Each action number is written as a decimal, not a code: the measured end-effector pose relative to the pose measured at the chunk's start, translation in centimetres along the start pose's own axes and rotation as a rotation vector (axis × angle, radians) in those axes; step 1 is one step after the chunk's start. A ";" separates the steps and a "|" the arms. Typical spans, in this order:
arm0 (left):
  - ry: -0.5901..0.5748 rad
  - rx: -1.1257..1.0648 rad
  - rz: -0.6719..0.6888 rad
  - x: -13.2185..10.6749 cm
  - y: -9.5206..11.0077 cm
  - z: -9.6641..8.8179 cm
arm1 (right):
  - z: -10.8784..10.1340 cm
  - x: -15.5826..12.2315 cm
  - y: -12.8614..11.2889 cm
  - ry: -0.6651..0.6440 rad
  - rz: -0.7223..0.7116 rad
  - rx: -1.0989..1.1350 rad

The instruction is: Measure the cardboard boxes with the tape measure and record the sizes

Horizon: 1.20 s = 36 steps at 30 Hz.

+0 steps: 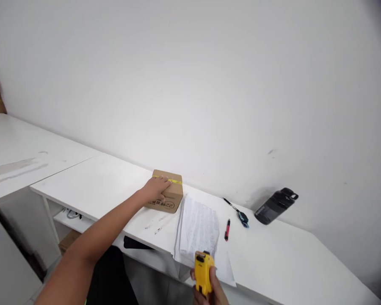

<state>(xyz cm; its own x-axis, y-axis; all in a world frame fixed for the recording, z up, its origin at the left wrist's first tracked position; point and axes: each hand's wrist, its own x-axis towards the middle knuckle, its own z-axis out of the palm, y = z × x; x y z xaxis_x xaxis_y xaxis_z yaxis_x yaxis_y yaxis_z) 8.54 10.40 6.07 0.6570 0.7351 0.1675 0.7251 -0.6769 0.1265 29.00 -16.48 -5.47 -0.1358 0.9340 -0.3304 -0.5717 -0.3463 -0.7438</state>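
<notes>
My left hand [157,188] grips a small brown cardboard box [174,197], fingers over its top and thumb against the front face. Yellow tape runs across the top of the box, and dark printing marks its front. The box sits on the white desk near the wall. Low in the view, my right hand [209,292] is closed around a yellow tape measure [203,271] with black parts, held upright in front of the desk edge. Its blade does not show as pulled out.
White papers [200,224] lie right of the box, overhanging the front edge. Beyond them are a red-and-black pen [227,230], a lanyard with a dark badge reel [242,218], and a black bottle [274,206] by the wall. A shelf [74,220] runs beneath the desk.
</notes>
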 end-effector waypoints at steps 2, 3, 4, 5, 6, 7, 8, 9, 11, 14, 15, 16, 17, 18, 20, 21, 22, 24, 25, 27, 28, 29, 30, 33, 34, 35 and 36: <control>-0.052 -0.012 0.080 -2.5 0.3 -0.5 | 1.3 0.0 -2.2 0.082 -0.178 -0.022; -0.061 -0.013 0.107 -3.8 0.6 -0.7 | 2.2 0.2 -3.8 0.121 -0.272 -0.069; -0.051 -0.001 0.119 -5.2 1.1 -0.7 | 3.2 0.6 -5.5 0.135 -0.345 -0.149; -0.017 0.025 0.117 -6.5 1.8 -0.6 | 4.3 1.3 -7.3 0.144 -0.409 -0.244; 0.038 0.063 0.100 -7.7 2.6 -0.4 | 5.6 2.4 -9.1 0.161 -0.483 -0.349; 0.106 0.105 0.074 -8.7 3.5 0.0 | 7.0 3.7 -10.7 0.173 -0.559 -0.489; 0.184 0.144 0.042 -9.5 4.5 0.6 | 8.6 5.2 -12.2 0.167 -0.638 -0.655; 0.261 0.171 0.007 -10.0 5.4 1.3 | 10.2 6.9 -13.4 0.144 -0.726 -0.819; 0.376 0.179 -0.037 -10.3 7.1 3.0 | 13.5 10.4 -14.9 0.093 -0.862 -1.119; 0.537 0.170 -0.082 -10.0 8.1 5.9 | 17.4 14.8 -15.0 -0.023 -0.802 -1.463; 0.598 0.173 -0.089 -9.9 8.0 6.7 | 18.3 15.8 -14.7 -0.066 -0.780 -1.541; 0.655 0.180 -0.091 -9.8 7.9 7.5 | 18.8 16.5 -14.3 -0.104 -0.765 -1.600; 0.705 0.189 -0.089 -9.7 7.6 8.1 | 19.1 17.1 -13.9 -0.133 -0.758 -1.643; 0.744 0.199 -0.083 -9.7 7.4 8.6 | 19.2 17.5 -13.6 -0.153 -0.755 -1.672; 0.790 0.222 -0.066 -9.5 6.9 9.1 | 19.0 17.8 -13.4 -0.181 -0.752 -1.695; 0.800 0.232 -0.058 -9.4 6.7 9.3 | 18.8 17.8 -13.4 -0.193 -0.748 -1.700; 0.806 0.243 -0.049 -9.2 6.5 9.4 | 18.6 17.7 -13.6 -0.204 -0.746 -1.709; 0.827 0.268 -0.034 -8.8 6.1 9.7 | 18.0 17.2 -14.2 -0.219 -0.739 -1.748; 0.844 0.280 -0.026 -8.5 5.8 9.8 | 17.7 16.9 -14.5 -0.222 -0.733 -1.781; 0.880 0.298 -0.016 -8.1 5.5 10.2 | 16.8 16.0 -15.2 -0.220 -0.727 -1.852; 0.894 0.300 -0.013 -8.0 5.3 10.4 | 16.2 15.6 -15.5 -0.216 -0.727 -1.878; 0.898 0.297 -0.012 -7.9 5.2 10.5 | 15.5 15.1 -15.8 -0.209 -0.725 -1.896; 0.893 0.289 -0.013 -7.9 5.2 10.6 | 14.8 14.6 -16.1 -0.198 -0.722 -1.904; 0.829 0.241 -0.031 -8.1 5.7 10.3 | 12.5 13.3 -16.7 -0.166 -0.705 -1.889; 0.790 0.215 -0.045 -8.3 6.0 9.8 | 11.9 12.9 -16.8 -0.157 -0.701 -1.876; 0.747 0.186 -0.063 -8.5 6.2 9.3 | 11.3 12.6 -16.9 -0.150 -0.699 -1.858; 0.702 0.155 -0.088 -8.6 6.5 8.5 | 11.0 12.3 -16.9 -0.147 -0.697 -1.837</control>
<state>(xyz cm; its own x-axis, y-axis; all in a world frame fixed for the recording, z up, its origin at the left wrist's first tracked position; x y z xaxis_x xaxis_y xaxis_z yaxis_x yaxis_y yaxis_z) 9.33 0.03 -2.89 0.3454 0.5535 0.7579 0.8241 -0.5652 0.0371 28.09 1.81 9.38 -0.4061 0.8903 0.2063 0.8260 0.4541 -0.3339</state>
